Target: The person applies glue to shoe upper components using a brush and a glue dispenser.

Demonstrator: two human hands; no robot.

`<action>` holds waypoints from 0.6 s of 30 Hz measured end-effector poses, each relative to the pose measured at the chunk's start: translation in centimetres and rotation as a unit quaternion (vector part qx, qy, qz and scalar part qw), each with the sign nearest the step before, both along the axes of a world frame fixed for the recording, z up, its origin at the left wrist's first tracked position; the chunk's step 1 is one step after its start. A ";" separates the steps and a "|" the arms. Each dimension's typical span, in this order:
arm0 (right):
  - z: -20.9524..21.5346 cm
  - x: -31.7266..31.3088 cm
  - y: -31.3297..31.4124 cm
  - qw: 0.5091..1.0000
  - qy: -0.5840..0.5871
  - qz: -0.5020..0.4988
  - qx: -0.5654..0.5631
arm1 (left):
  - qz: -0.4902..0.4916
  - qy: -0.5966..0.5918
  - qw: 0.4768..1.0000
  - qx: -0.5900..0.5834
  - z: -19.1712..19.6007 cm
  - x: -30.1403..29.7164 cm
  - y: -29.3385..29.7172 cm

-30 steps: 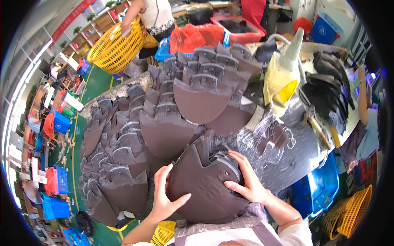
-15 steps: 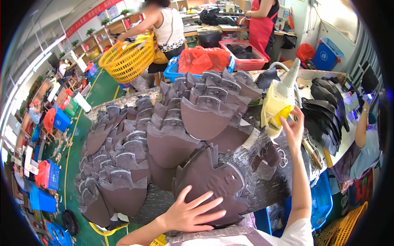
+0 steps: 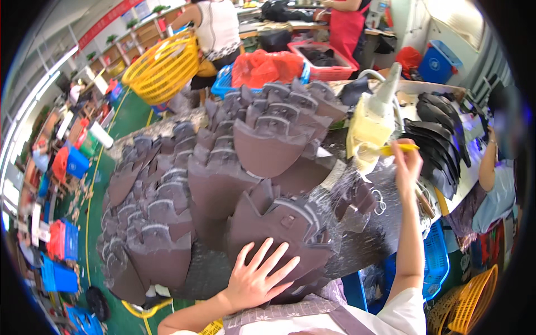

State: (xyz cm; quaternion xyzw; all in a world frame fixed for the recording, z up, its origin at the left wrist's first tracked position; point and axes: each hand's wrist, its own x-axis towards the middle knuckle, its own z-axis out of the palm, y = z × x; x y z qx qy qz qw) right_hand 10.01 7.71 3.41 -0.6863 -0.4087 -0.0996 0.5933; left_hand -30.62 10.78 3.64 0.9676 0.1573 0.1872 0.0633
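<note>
My left hand (image 3: 262, 273) lies with fingers spread on the near stack of dark brown shoe-upper-like pieces (image 3: 273, 223), which have jagged edges and a pale curved band. In my right hand (image 3: 409, 162) is a flat yellow piece (image 3: 399, 148), pinched by the fingers and seen nearly edge-on; I cannot tell its exact kind. Its left end reaches the opening in the side of a cream-coloured container (image 3: 368, 128) with a tapered pale spout. More brown pieces (image 3: 273, 145) overlap in rows to the left and behind.
Black curved pieces (image 3: 435, 139) lie at the right, near another person's arm (image 3: 487, 167). Clear plastic wrap (image 3: 329, 195) and a white cord (image 3: 379, 204) lie below the container. Beyond the table stand a yellow basket (image 3: 162, 67), a blue basket (image 3: 223, 84) and a pink one (image 3: 329, 64).
My right hand has drawn back slightly from the container's opening, and the yellow piece now sticks out past the fingers. The left hand still rests on the stack. The whole view has shifted a little.
</note>
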 end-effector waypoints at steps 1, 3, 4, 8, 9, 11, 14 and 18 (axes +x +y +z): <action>-0.1 0.5 -0.7 0.999 -0.043 -0.002 0.033 | -0.016 -0.010 1.000 -0.008 0.2 -0.1 0.2; -1.9 2.4 -3.0 0.974 0.217 0.066 -0.023 | -0.015 -0.025 0.999 -0.019 0.2 0.1 0.2; -2.2 1.6 -2.6 0.944 0.308 0.116 0.033 | -0.028 -0.033 0.999 -0.020 -0.2 0.4 0.5; 1.5 -11.3 -1.4 0.886 0.224 0.402 0.056 | -0.030 -0.041 0.998 -0.021 -1.4 -0.5 0.5; 2.3 -14.0 -1.2 0.856 0.190 0.478 0.044 | -0.032 -0.054 0.998 -0.019 -1.6 -0.7 0.5; 2.7 -14.2 -0.1 0.857 0.092 0.479 -0.165 | -0.036 -0.060 0.997 -0.020 -1.8 -0.4 0.4; 3.2 -13.3 1.2 0.836 0.253 0.487 0.003 | -0.049 -0.064 0.997 -0.021 -2.0 0.0 0.6; 2.8 -17.1 2.5 0.861 0.108 0.486 -0.104 | -0.041 -0.074 0.996 -0.017 -2.2 -0.4 0.4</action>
